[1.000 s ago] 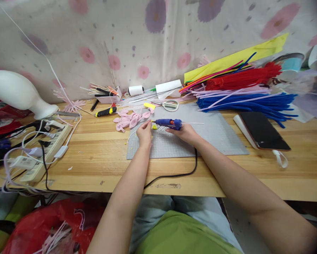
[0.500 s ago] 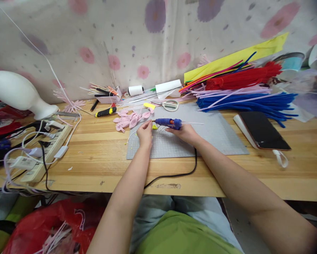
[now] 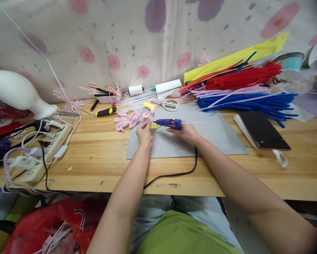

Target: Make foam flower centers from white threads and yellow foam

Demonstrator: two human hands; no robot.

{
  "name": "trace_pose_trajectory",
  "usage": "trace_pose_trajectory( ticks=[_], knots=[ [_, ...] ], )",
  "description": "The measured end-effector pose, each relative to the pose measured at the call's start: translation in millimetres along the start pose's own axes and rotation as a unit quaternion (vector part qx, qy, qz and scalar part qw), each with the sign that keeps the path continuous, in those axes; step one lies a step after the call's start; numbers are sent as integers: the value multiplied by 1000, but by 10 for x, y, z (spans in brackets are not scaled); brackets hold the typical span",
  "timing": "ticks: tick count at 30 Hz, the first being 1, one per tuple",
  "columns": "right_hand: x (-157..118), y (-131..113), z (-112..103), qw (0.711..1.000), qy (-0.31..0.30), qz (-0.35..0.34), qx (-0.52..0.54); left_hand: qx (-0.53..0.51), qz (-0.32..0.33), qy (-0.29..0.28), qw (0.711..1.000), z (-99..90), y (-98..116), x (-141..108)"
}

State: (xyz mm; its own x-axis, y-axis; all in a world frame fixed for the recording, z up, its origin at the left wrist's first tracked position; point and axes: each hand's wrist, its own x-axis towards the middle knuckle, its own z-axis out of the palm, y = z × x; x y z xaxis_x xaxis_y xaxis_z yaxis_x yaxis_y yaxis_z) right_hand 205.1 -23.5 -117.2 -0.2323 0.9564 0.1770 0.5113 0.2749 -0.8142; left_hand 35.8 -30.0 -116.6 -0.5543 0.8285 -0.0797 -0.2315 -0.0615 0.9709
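Note:
My right hand (image 3: 186,133) is wrapped round a blue hot glue gun (image 3: 169,123), its nozzle pointing left and a clear glue stick (image 3: 194,122) jutting from its back. Close to the nozzle tip, the fingers of my left hand (image 3: 144,132) pinch something too small to make out; a white stem (image 3: 132,135) shows beside them. Small yellow pieces (image 3: 154,126) and short white pieces (image 3: 162,128) lie under the gun on the grey cutting mat (image 3: 200,144). Just beyond my left hand is a pile of pink fuzzy petal shapes (image 3: 130,120).
Scissors (image 3: 171,105) and a yellow-black utility knife (image 3: 105,112) lie behind. Blue pipe cleaners (image 3: 243,103) and red ones (image 3: 240,79) are heaped at back right, above a phone (image 3: 264,130). A power strip (image 3: 48,151) stands left. The gun's black cord (image 3: 174,175) crosses the front edge.
The glue gun's nozzle has drawn slightly right, away from my left fingertips. My left hand has shifted a touch to the left; both grips stay the same.

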Motion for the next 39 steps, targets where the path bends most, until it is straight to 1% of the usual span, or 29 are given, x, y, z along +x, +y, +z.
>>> trace_pose_trajectory(
  ticks=[3,6,9,11,13,14,16,19,20,21,23,25,26,28,29,30,32,34,36,39],
  knots=[
    [57,84,-85,999,38,35,12,-15,-8,3,1000,-13,-4,23],
    [165,229,-222,988,121,95,14,-19,-16,7,1000,-17,5,28],
    [277,387,-350,968,188,161,-33,-22,-19,7,1000,-17,12,21],
    [325,460,-395,955,203,200,-84,-25,-18,7,999,-18,9,18],
    [340,487,-405,945,200,224,-126,-28,-17,9,999,-19,3,19],
    [334,481,-403,944,194,225,-143,-31,-18,10,999,-19,1,20],
    [301,436,-405,943,196,206,-175,-38,-20,13,999,-18,0,26],
    [212,306,-457,929,230,167,-236,-47,-22,16,999,-18,3,38],
    [177,252,-484,925,232,161,-252,-49,-23,16,998,-18,4,40],
    [144,193,-506,926,221,159,-262,-52,-24,15,998,-17,2,42],
    [86,70,-513,938,173,153,-258,-60,-29,12,998,-9,-8,37],
    [58,-52,-435,957,136,127,-222,-70,-37,1,997,8,-26,22],
    [59,-106,-360,968,129,100,-192,-76,-41,-6,996,18,-37,11],
    [91,-195,-156,989,106,28,-100,-91,-50,-22,994,39,-56,-11],
    [119,-226,-40,996,82,1,-42,-99,-55,-28,993,46,-61,-21],
    [152,-250,77,998,57,-10,15,-109,-60,-32,992,51,-62,-30],
    [221,-281,287,994,21,-20,104,-127,-73,-35,989,52,-53,-39],
    [280,-302,443,988,11,-14,155,-141,-82,-33,986,43,-37,-43],
    [315,-321,540,981,11,4,194,-150,-83,-36,985,32,-23,-42],
    [324,-347,606,967,11,24,253,-159,-83,-41,983,24,-19,-39]
  ],
)
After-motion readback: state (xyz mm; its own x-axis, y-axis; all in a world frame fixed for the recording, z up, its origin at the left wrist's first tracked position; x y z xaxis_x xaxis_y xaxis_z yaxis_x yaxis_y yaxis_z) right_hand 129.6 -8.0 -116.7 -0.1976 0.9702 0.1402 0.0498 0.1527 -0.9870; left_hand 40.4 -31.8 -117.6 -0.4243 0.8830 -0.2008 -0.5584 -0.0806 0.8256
